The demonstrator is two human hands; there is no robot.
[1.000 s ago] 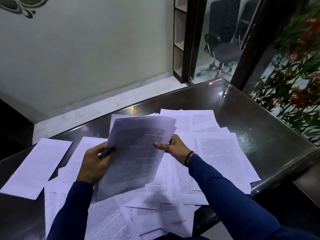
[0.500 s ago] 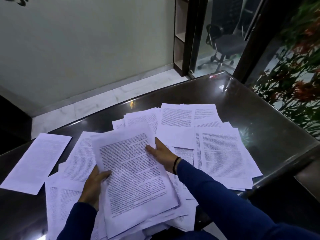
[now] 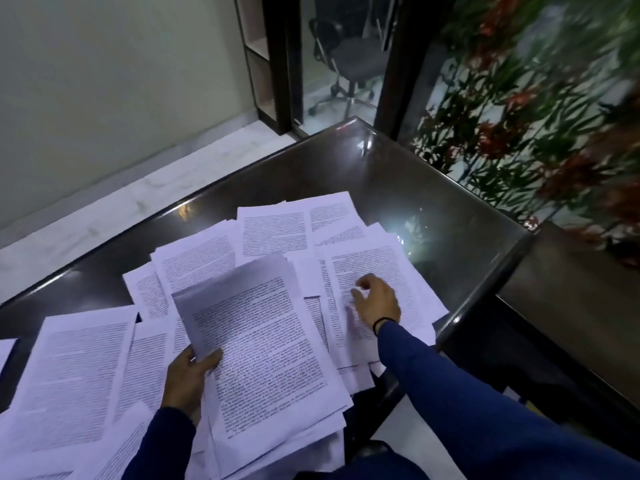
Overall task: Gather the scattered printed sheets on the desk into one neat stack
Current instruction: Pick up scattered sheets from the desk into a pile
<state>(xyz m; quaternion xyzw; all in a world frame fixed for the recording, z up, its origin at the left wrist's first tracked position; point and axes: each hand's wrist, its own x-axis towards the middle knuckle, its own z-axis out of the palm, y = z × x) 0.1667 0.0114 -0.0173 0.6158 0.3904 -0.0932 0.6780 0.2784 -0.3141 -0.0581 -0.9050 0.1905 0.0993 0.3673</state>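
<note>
Left hand (image 3: 187, 377) clamped on gathered stack (image 3: 270, 358); right hand (image 3: 375, 303) spread loose, fingers on a scattered sheet (image 3: 377, 268) atop dark counter (image 3: 433, 188).

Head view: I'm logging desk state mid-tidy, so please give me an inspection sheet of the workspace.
Surface: dark glossy desk, far right part bare.
Job's things: gathered stack near the front edge; loose sheets overlapping, unaligned.
Clutter: nothing seen beyond paper.
Grippers: left hand pinches the stack's left edge; right hand open, fingers on a right-side sheet.
Cables: nothing seen.
Surroundings: office chair behind glass, plants at right.
</note>
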